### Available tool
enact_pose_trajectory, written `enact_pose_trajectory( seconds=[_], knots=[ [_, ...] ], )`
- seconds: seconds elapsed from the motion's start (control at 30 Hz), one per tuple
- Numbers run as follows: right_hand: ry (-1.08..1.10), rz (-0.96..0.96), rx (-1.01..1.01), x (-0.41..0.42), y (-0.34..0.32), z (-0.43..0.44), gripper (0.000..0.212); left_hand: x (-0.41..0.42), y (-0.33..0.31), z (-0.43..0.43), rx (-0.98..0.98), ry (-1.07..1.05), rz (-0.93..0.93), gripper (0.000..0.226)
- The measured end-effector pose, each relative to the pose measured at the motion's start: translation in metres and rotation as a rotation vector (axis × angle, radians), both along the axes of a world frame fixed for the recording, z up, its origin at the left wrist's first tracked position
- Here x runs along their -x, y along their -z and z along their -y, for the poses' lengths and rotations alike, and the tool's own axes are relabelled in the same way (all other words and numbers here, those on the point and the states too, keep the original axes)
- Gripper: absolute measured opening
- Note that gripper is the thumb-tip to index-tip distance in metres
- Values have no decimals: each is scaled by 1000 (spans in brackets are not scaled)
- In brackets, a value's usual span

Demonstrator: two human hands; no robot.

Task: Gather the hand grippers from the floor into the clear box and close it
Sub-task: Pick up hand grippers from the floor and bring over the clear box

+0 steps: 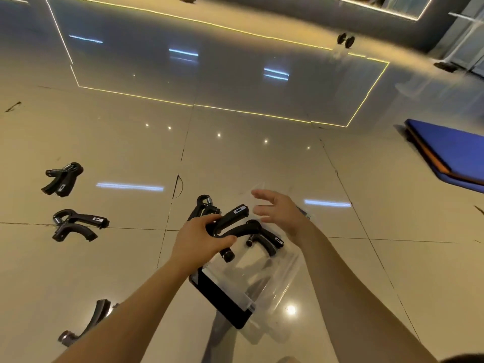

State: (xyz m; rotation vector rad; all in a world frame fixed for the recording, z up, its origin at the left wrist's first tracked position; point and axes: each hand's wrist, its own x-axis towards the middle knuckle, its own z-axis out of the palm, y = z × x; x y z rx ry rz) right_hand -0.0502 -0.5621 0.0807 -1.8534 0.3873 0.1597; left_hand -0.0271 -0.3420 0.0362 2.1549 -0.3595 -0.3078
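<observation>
The left hand (201, 239) is holding a black plastic hand gripper (237, 212) over the clear plastic box (272, 273), fingers curled round it. The right hand (281, 212) is hovering w/ fingers spread. Next imo: drop it in, then grab 3 more off the floor (131, 258).
</observation>
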Motion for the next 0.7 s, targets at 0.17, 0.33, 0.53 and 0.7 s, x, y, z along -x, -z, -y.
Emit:
enact_pose_trajectory(
  seconds=[0.17,0.33,0.53,0.7],
  knots=[
    [-46,-22,-87,34,-19,-14,44,-25,-29,-11,-49,287,-5,57],
    [111,19,-107,53,-28,-24,26,-19,-51,-8,54,471,-25,38],
    [315,161,-211,69,-41,-29,24,-11,-65,-21,483,136,-501,19],
    [418,157,-273,78,-51,-39,27,-9,-70,-32,525,115,-614,23]
  ],
)
